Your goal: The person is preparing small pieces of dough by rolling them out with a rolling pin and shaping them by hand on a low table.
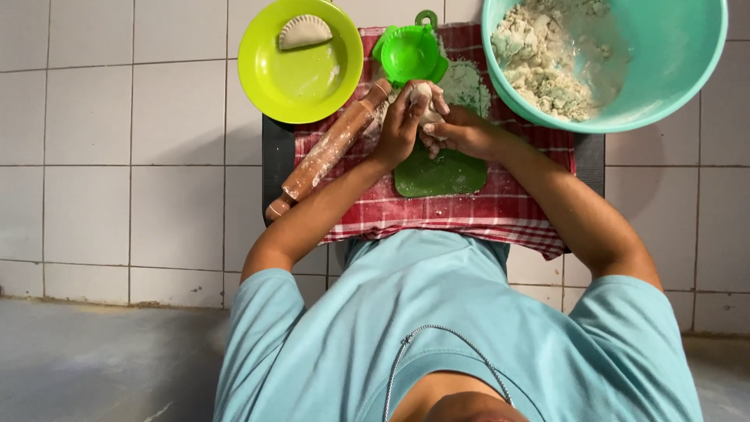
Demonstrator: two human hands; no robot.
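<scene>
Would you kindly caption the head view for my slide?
Both hands work a dough lump over a green board, beside a rolling pin.

I count two hands, the left hand (400,125) and right hand (457,131), sharing one dough lump (423,100). Left of them lies one rolling pin (328,148); under them, one green board (440,173) on one red checked cloth (445,212). Beyond them I see one green dumpling press (408,53), one lime plate (300,62) carrying one folded dumpling (305,31), and one teal bowl (664,55).
</scene>
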